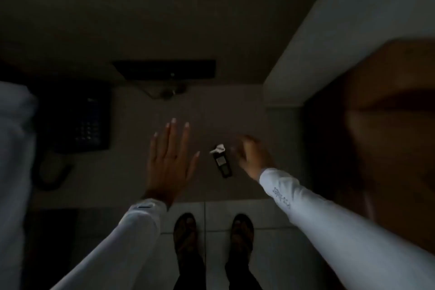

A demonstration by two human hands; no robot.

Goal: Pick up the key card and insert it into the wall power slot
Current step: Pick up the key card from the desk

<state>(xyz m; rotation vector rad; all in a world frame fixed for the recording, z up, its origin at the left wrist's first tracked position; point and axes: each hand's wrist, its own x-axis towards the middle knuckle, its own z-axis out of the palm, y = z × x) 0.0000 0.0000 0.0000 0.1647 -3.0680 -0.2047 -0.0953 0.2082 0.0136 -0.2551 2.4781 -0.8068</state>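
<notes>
Head view, dim: the left hand (169, 162) hovers flat, fingers spread, over the desk (131, 183) near its front edge. Right hand (253, 155), blurred and loosely curled around nothing, sits just beside the dark key card (223, 164).

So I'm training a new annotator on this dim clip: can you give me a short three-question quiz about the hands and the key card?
1. True or false: the left hand lies flat with its fingers spread.
2. Which hand is nearer the key card? A left, B right, C equal.
3. Fill in: the right hand is ___ touching the card.

Key: 1 true; 2 B; 3 not yet. The card lies on the counter, between the hands.
</notes>
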